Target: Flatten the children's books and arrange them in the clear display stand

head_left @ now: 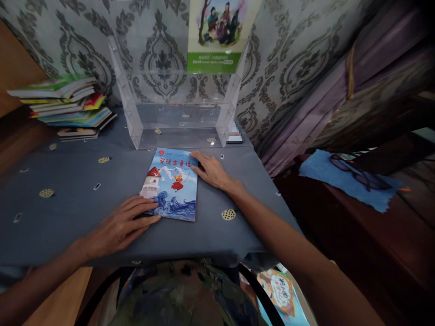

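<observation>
A blue picture book point(173, 184) lies closed on the grey-blue tablecloth, its cover showing waves, a white tower with a red roof and red characters. My left hand point(124, 222) rests at its lower left corner, the fingers stretched out with their tips on the cover. At the upper right edge is my right hand point(211, 170), its fingers apart and touching the corner and side of the book. Just behind the book stands a clear acrylic rack point(176, 136), with a green and cream book point(212, 62) on its upper part at the right.
A stack of books point(74, 106) sits at the back left of the table point(74, 203). To the right, glasses point(360, 174) lie on a blue cloth point(326, 176) on a dark red surface. Another colourful book point(283, 299) is low at the right. A purple curtain point(306, 104) hangs nearby.
</observation>
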Action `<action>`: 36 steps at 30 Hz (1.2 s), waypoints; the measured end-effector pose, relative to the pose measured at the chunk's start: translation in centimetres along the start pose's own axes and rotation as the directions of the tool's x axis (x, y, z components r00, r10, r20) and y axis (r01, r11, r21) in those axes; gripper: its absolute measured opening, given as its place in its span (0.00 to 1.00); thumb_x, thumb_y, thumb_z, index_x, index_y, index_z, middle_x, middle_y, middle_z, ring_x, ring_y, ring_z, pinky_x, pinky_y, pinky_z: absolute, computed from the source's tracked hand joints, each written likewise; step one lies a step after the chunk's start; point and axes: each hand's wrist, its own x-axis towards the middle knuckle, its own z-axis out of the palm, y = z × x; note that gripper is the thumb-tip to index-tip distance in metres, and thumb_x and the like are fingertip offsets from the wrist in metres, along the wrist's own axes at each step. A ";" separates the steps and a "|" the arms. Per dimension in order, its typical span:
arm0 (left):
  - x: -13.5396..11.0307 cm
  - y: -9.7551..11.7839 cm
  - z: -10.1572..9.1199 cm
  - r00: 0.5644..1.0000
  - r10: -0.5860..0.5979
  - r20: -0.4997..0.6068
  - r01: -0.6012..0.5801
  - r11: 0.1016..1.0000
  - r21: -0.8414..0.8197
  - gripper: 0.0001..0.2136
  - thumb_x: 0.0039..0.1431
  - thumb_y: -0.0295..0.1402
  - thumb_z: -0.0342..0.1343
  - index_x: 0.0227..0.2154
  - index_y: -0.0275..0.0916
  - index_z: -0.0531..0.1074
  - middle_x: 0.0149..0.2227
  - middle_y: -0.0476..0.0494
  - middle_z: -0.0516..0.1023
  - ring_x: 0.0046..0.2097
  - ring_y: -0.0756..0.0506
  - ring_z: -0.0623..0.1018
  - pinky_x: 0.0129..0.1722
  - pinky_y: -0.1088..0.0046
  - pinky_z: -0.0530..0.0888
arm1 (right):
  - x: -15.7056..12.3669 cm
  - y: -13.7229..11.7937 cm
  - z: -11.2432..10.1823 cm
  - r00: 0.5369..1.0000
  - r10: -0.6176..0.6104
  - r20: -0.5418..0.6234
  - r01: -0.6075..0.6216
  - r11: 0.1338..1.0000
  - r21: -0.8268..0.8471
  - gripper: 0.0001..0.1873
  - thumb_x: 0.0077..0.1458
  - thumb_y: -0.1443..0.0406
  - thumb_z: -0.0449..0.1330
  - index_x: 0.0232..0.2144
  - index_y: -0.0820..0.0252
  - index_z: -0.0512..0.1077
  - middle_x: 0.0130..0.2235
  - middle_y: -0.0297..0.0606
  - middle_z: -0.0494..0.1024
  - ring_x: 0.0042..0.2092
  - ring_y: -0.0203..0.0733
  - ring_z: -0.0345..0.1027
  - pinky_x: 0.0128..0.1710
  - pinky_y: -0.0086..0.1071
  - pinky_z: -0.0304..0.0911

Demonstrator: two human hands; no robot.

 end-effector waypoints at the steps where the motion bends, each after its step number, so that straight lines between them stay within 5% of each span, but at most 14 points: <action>1: -0.3 0.0 0.0 1.000 -0.025 -0.013 0.026 1.000 0.016 0.21 0.67 0.26 0.49 0.59 0.50 0.67 0.59 0.43 0.72 0.61 0.42 0.69 0.58 0.57 0.71 | 0.0 -0.2 -0.1 1.000 0.004 0.004 -0.004 1.000 -0.010 0.23 0.66 0.60 0.51 0.61 0.60 0.63 0.63 0.48 0.67 0.65 0.51 0.57 0.63 0.50 0.55; 5: -0.9 -0.2 0.2 0.993 -0.096 -0.074 0.100 0.993 0.057 0.20 0.66 0.25 0.48 0.57 0.50 0.69 0.55 0.43 0.74 0.56 0.44 0.72 0.51 0.64 0.76 | 0.0 -1.5 -0.5 0.999 0.048 -0.023 -0.050 0.994 -0.100 0.21 0.66 0.61 0.52 0.58 0.60 0.66 0.62 0.49 0.68 0.63 0.56 0.59 0.60 0.52 0.57; 11: 0.3 0.7 1.0 0.996 -0.037 -0.076 0.049 0.986 0.162 0.21 0.65 0.21 0.45 0.57 0.44 0.69 0.49 0.40 0.76 0.48 0.44 0.74 0.45 0.68 0.77 | 0.2 -2.5 -0.4 0.990 0.123 -0.065 -0.131 0.980 -0.146 0.16 0.66 0.65 0.51 0.52 0.59 0.72 0.51 0.49 0.75 0.52 0.54 0.69 0.51 0.47 0.66; 15: 1.6 1.1 1.7 0.998 0.005 -0.061 0.009 0.977 0.214 0.22 0.64 0.20 0.45 0.58 0.42 0.67 0.47 0.39 0.77 0.48 0.43 0.74 0.44 0.67 0.77 | 0.1 -1.4 0.1 0.993 0.067 -0.099 -0.075 0.994 -0.079 0.16 0.65 0.66 0.51 0.52 0.58 0.72 0.55 0.46 0.73 0.55 0.49 0.68 0.56 0.43 0.65; 25: 3.0 -0.3 2.1 0.994 -0.042 -0.101 0.054 0.991 0.119 0.15 0.67 0.27 0.48 0.53 0.44 0.72 0.44 0.42 0.78 0.45 0.46 0.74 0.41 0.69 0.76 | -0.1 -1.0 0.6 0.997 0.029 -0.076 -0.034 0.997 -0.065 0.22 0.65 0.59 0.52 0.57 0.62 0.69 0.61 0.53 0.68 0.62 0.55 0.62 0.61 0.54 0.59; 30: 5.1 -5.5 0.9 0.976 -0.203 -0.079 0.193 0.974 -0.119 0.16 0.70 0.34 0.45 0.57 0.43 0.69 0.51 0.43 0.75 0.51 0.46 0.74 0.51 0.64 0.74 | 0.0 -0.7 0.9 0.996 0.034 -0.083 -0.039 0.998 -0.054 0.22 0.64 0.60 0.53 0.57 0.63 0.69 0.62 0.53 0.67 0.62 0.55 0.61 0.61 0.52 0.59; 33: 7.1 -10.7 0.8 0.934 -0.332 -0.131 0.329 0.943 -0.042 0.19 0.70 0.35 0.42 0.59 0.41 0.66 0.52 0.40 0.74 0.52 0.43 0.73 0.54 0.58 0.71 | 0.0 -0.7 0.9 0.996 0.032 -0.081 -0.037 0.997 -0.062 0.22 0.64 0.60 0.53 0.57 0.62 0.69 0.62 0.52 0.67 0.62 0.56 0.62 0.61 0.53 0.59; 36: 8.5 -14.6 1.4 0.932 -0.331 -0.149 0.339 0.940 0.027 0.20 0.69 0.34 0.40 0.59 0.41 0.67 0.53 0.39 0.72 0.54 0.43 0.72 0.55 0.58 0.70 | -0.1 -0.7 0.8 0.996 0.029 -0.083 -0.035 0.997 -0.069 0.22 0.64 0.59 0.53 0.57 0.58 0.69 0.61 0.50 0.68 0.62 0.55 0.62 0.60 0.53 0.60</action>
